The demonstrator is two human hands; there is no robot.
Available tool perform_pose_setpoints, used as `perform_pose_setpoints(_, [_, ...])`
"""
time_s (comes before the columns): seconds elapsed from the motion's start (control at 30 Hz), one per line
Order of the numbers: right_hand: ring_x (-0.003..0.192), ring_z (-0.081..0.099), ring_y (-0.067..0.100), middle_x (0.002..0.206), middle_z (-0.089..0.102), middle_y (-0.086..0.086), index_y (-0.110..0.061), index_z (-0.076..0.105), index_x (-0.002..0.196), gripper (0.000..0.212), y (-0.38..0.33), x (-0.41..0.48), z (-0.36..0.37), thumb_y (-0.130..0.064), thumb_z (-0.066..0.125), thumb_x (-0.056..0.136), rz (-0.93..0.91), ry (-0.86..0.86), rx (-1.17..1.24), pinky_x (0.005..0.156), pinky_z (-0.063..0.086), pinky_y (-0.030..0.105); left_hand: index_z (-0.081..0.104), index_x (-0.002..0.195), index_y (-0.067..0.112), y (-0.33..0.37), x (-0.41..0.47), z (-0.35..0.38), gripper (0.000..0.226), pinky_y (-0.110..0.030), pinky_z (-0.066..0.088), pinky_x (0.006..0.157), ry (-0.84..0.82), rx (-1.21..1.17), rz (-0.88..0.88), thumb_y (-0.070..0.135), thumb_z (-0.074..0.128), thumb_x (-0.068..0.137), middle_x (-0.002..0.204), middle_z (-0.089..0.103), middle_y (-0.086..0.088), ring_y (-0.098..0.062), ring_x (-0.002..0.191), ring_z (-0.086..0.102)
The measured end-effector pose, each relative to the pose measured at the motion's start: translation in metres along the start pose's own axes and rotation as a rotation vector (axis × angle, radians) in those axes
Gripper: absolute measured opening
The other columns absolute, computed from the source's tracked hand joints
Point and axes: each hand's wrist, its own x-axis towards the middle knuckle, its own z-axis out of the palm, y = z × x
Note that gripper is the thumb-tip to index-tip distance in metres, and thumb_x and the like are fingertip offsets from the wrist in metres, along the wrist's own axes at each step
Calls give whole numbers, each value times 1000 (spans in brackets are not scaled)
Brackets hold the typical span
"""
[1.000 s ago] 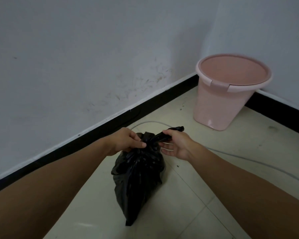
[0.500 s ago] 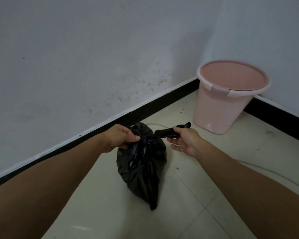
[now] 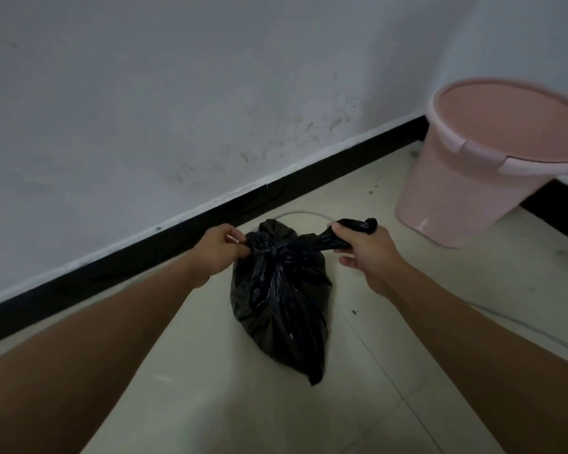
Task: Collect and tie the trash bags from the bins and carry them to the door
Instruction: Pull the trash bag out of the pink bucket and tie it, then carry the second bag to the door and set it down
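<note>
A filled black trash bag (image 3: 281, 299) hangs between my two hands above the pale tiled floor. Its gathered neck is twisted into a knot (image 3: 273, 249). My left hand (image 3: 218, 252) is closed on the bag's left tail at the knot. My right hand (image 3: 363, 252) grips the right tail, and the tail's end sticks out past my thumb. Both tails are stretched apart sideways. A pink plastic bin (image 3: 492, 158) with no bag in it stands in the corner at the right.
A scuffed white wall with a black skirting board (image 3: 184, 237) runs diagonally behind the bag. A thin grey cable (image 3: 304, 213) lies on the floor, passing behind the bag and off to the right. Open tiled floor (image 3: 276, 414) lies in front.
My hands have drawn farther apart, stretching the bag's tails and tightening the knot. The view has shifted, so the pink bin now sits nearer the right edge.
</note>
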Motion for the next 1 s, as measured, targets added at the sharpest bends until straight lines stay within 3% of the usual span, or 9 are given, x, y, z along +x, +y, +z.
perform_pose_setpoints(0.1, [67,66,8,83,70,4,-6,70,92,13,-12,-20,14,-19,70,89,-31,1,-41,55,52,20,59,99,11,-23,-10,-5,12,-33,49,72,175,-15,-161,11,60,87,109,63,-20,-30,90,61])
perform_pose_setpoints(0.2, [62,58,19,68,64,14,5,69,79,34,-37,-46,29,-27,68,91,-117,41,-292,59,49,35,61,109,10,-32,-62,-19,22,-33,49,81,99,272,-259,17,58,89,113,61,-16,-33,101,60])
perform_pose_setpoints(0.27, [53,47,18,52,49,6,-5,56,57,45,-63,-69,39,-32,65,92,-201,-39,-559,56,38,31,61,112,10,-22,-104,-42,24,-31,47,80,32,362,-271,16,56,89,117,59,-16,-31,103,58])
perform_pose_setpoints(0.33, [51,45,14,51,46,-2,-16,50,53,46,-91,-95,47,-33,61,94,-246,-120,-808,51,31,27,62,111,11,-7,-141,-67,24,-29,45,78,15,380,-292,15,55,89,118,60,-15,-30,102,59])
perform_pose_setpoints(0.43, [63,57,16,63,59,-2,-15,67,68,32,-139,-139,58,-33,62,94,-252,-241,-995,57,36,26,62,108,12,24,-203,-111,21,-30,47,79,2,363,-343,16,55,89,115,62,-14,-29,98,61])
perform_pose_setpoints(0.6, [83,64,17,85,67,-4,-19,76,94,19,-226,-224,69,-34,65,92,-206,-371,-1126,72,53,32,63,108,11,89,-310,-180,21,-29,45,75,41,265,-400,18,57,89,107,63,-11,-24,86,57])
perform_pose_setpoints(0.8, [105,64,19,115,70,0,-21,70,116,30,-318,-347,102,-32,69,88,-188,-604,-1266,87,52,31,60,97,17,151,-480,-257,11,-26,43,71,118,160,-516,21,60,87,92,61,-5,-18,78,54])
perform_pose_setpoints(1.0, [114,59,20,129,62,1,-22,60,127,39,-358,-472,174,-29,65,90,-275,-913,-1477,92,48,27,61,106,13,150,-645,-326,21,-26,42,61,296,20,-686,22,60,87,91,57,-2,-16,72,53])
